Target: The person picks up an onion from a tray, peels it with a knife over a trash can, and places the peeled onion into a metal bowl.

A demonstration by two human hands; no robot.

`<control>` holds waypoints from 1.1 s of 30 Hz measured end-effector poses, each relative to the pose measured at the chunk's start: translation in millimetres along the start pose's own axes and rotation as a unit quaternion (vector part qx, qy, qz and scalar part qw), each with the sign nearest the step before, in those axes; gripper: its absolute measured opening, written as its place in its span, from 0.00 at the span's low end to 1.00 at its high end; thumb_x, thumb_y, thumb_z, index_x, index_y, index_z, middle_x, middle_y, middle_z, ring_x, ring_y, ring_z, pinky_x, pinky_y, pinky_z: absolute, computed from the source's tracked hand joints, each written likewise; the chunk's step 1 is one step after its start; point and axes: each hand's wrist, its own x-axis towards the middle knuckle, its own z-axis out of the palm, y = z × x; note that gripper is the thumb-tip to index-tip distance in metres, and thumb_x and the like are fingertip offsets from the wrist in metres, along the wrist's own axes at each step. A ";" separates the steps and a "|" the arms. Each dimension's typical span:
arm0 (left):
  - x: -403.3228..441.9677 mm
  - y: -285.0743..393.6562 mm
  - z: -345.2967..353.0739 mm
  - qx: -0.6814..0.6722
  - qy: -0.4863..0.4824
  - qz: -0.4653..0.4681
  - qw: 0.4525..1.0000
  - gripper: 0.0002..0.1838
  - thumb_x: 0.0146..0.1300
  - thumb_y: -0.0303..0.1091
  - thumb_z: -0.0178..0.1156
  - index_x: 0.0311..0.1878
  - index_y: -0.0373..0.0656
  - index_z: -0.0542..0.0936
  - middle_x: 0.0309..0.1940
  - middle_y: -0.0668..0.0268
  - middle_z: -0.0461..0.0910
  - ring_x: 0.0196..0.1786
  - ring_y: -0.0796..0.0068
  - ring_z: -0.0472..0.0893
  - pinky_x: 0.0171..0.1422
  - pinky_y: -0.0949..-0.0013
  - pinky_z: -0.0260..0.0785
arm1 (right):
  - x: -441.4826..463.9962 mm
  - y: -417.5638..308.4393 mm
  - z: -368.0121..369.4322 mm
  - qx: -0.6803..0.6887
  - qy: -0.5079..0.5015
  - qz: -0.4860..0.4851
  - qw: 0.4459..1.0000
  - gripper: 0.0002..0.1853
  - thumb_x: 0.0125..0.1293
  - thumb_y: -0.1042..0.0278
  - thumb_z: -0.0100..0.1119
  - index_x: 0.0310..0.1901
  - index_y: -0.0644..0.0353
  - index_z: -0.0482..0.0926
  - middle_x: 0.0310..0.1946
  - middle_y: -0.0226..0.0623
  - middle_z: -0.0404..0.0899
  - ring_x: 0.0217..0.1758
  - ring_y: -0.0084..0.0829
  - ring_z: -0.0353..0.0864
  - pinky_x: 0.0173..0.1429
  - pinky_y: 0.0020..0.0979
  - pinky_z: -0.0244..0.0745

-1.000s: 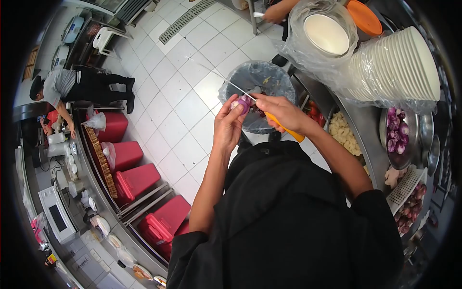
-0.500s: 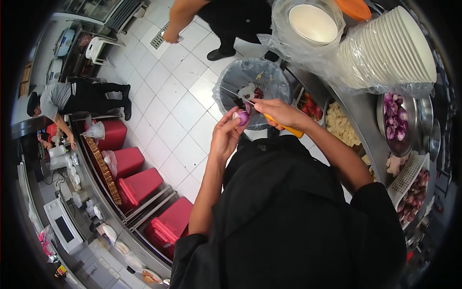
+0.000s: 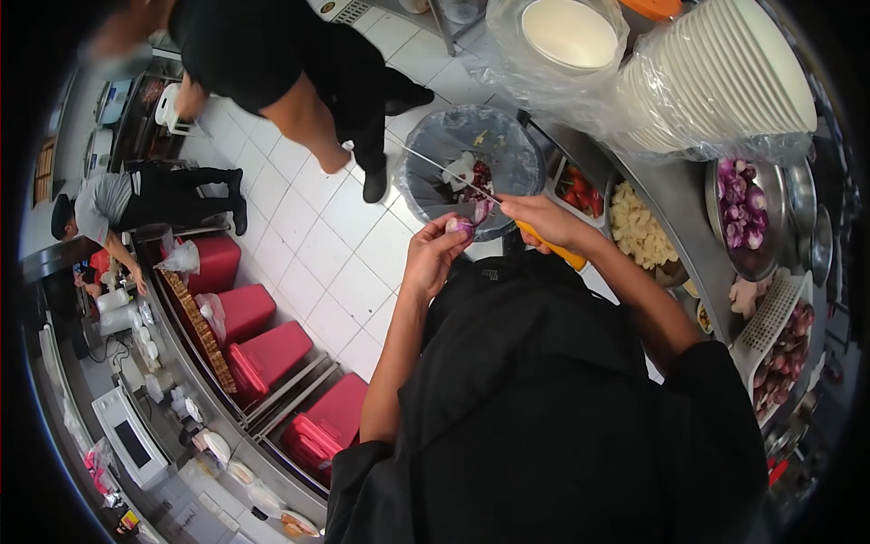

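My left hand (image 3: 433,257) is closed around a small purple onion (image 3: 460,225), pinched between thumb and fingers. My right hand (image 3: 546,224) grips the yellow handle of a knife (image 3: 444,171), its long thin blade pointing up and left. A strip of purple onion skin (image 3: 480,210) hangs near the blade, beside the onion. Both hands are over the near edge of a bin lined with a clear plastic bag (image 3: 419,181), and peelings (image 3: 464,172) lie inside it.
At right are a metal bowl of peeled onions (image 3: 741,207), a white basket (image 3: 757,331) of unpeeled onions, pale cut pieces (image 3: 639,227), red peppers (image 3: 577,190) and stacked white bowls (image 3: 716,82). One person (image 3: 263,63) passes beyond the bin; another (image 3: 113,199) leans over the left counter.
The passing person has moved left and nearer. The onion has turned in my left hand, and the skin strip now hangs below the blade. My right hand has shifted slightly right and down.
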 end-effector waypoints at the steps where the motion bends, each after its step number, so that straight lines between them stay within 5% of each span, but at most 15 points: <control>1: 0.3 -0.5 -1.8 0.023 -0.010 -0.007 1.000 0.24 0.57 0.18 0.59 0.58 0.29 0.71 0.49 0.57 0.77 0.51 0.68 0.79 0.60 0.64 0.73 | 3.2 3.7 -1.7 0.002 0.000 -0.001 1.000 0.31 0.69 0.47 0.50 0.68 0.56 0.64 0.19 0.24 0.63 0.18 0.17 0.64 0.18 0.22 0.59; 8: -2.8 7.1 -5.1 -0.023 -0.109 0.041 0.993 0.27 0.56 0.14 0.55 0.62 0.30 0.69 0.52 0.54 0.77 0.52 0.66 0.79 0.63 0.63 0.70 | 46.5 -16.7 -2.5 0.010 0.053 -0.035 0.998 0.32 0.68 0.41 0.47 0.66 0.53 0.65 0.17 0.26 0.64 0.17 0.18 0.63 0.18 0.23 0.58; 10: -3.2 9.0 -3.5 -0.021 -0.098 0.051 0.994 0.26 0.57 0.15 0.56 0.62 0.30 0.69 0.52 0.54 0.77 0.53 0.66 0.78 0.63 0.63 0.70 | 61.6 -22.5 -7.8 -0.002 0.019 -0.011 1.000 0.27 0.68 0.44 0.48 0.57 0.58 0.73 0.21 0.28 0.66 0.18 0.20 0.65 0.19 0.25 0.61; 14: -5.0 13.3 1.4 -0.030 -0.055 0.083 0.995 0.26 0.55 0.13 0.58 0.60 0.31 0.70 0.50 0.57 0.78 0.50 0.71 0.79 0.57 0.70 0.72 | 83.6 -26.1 1.0 -0.014 0.018 -0.015 1.000 0.29 0.68 0.44 0.48 0.59 0.60 0.72 0.20 0.29 0.67 0.18 0.20 0.66 0.19 0.27 0.63; 17: -4.9 16.7 3.6 -0.026 -0.011 0.115 0.993 0.26 0.56 0.14 0.59 0.60 0.30 0.70 0.50 0.57 0.78 0.50 0.71 0.79 0.57 0.70 0.72 | 69.2 -35.8 13.8 -0.048 0.030 -0.064 0.996 0.24 0.69 0.43 0.46 0.49 0.59 0.75 0.18 0.28 0.66 0.17 0.20 0.63 0.19 0.25 0.59; 20: -4.7 24.7 7.0 -0.020 0.023 0.145 0.989 0.27 0.56 0.14 0.60 0.61 0.29 0.69 0.49 0.57 0.78 0.50 0.71 0.79 0.57 0.70 0.71 | 40.0 -37.0 25.3 -0.142 0.047 -0.108 0.983 0.34 0.69 0.45 0.48 0.70 0.58 0.60 0.17 0.27 0.64 0.19 0.20 0.66 0.23 0.25 0.64; 24: -0.7 30.5 8.7 0.011 0.042 0.186 0.982 0.23 0.55 0.13 0.61 0.56 0.29 0.72 0.45 0.59 0.80 0.45 0.74 0.80 0.53 0.72 0.72 | 10.9 -34.9 40.9 -0.227 0.047 -0.216 0.949 0.33 0.69 0.49 0.49 0.68 0.63 0.61 0.22 0.36 0.72 0.28 0.26 0.74 0.38 0.28 0.68; 27: 0.2 36.2 16.3 0.027 0.029 0.198 0.979 0.19 0.54 0.12 0.61 0.51 0.31 0.76 0.40 0.63 0.81 0.42 0.77 0.79 0.50 0.73 0.72 | 6.4 -30.9 45.7 -0.236 0.067 -0.259 0.934 0.32 0.69 0.51 0.48 0.68 0.64 0.61 0.24 0.40 0.74 0.29 0.29 0.75 0.39 0.30 0.69; 33: 7.2 37.3 24.4 0.050 0.025 0.220 0.974 0.23 0.52 0.11 0.59 0.54 0.32 0.75 0.43 0.63 0.81 0.43 0.78 0.79 0.51 0.73 0.72 | -8.2 -46.1 43.4 -0.245 0.040 -0.202 0.948 0.32 0.69 0.53 0.48 0.69 0.64 0.58 0.28 0.46 0.76 0.35 0.33 0.77 0.43 0.31 0.70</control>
